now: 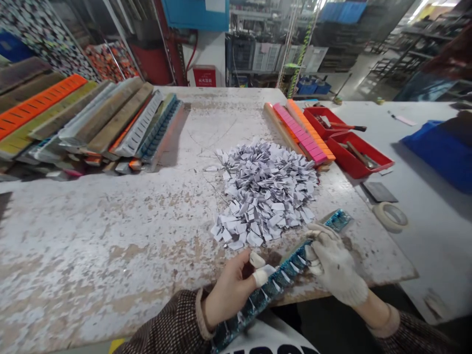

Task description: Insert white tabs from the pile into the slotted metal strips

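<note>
A long strip wrapped in shiny teal film (273,291) lies slantwise across the table's front edge, with a row of white paper pieces standing out of slits along it. My right hand (334,265), in a white knitted glove, is closed around its upper part. Over the strip's middle, my left hand (232,287) has white wraps on thumb and forefinger. A small white paper piece (270,269) shows at its thumb tip, pinched there. Just beyond both hands spreads a heap of cut white paper pieces (265,191).
Stacked slotted strips (125,113) in several colours fill the left back. Pink (298,132) and orange (313,130) strips lie behind the heap. Right of them stand red trays (359,155) with tools, a tape roll (390,216) and a blue bag-like thing (442,152).
</note>
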`<state>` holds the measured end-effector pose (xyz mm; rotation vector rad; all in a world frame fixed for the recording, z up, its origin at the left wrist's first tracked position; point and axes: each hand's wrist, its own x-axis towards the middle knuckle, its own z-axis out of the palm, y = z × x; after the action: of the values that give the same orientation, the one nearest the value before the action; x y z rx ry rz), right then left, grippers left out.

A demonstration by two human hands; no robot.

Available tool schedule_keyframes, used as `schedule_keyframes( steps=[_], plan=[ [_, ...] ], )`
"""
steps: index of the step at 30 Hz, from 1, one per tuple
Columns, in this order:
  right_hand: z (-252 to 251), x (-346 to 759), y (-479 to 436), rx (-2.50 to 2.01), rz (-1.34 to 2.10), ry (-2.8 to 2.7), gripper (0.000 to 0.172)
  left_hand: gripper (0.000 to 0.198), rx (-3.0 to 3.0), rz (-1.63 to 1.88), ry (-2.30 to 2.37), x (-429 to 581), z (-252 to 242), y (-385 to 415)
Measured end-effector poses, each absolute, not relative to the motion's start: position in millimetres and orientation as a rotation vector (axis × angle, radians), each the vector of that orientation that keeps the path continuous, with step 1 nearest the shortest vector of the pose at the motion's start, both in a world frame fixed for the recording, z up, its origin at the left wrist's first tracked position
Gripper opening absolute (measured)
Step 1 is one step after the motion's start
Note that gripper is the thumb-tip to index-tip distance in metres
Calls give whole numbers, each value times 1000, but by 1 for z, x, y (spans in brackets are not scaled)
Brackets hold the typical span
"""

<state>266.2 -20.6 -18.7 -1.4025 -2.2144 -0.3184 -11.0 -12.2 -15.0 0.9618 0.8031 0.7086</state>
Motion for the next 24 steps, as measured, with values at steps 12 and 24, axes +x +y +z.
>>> schedule_keyframes(
  steps=[12,24],
  plan=[
    [-6,231,-37,-1311,38,-2196,6,42,877,683,795,-18,4,7],
    [7,186,-46,-1325,361,-1669,19,45,1198,654,707,-5,29,1]
  ],
)
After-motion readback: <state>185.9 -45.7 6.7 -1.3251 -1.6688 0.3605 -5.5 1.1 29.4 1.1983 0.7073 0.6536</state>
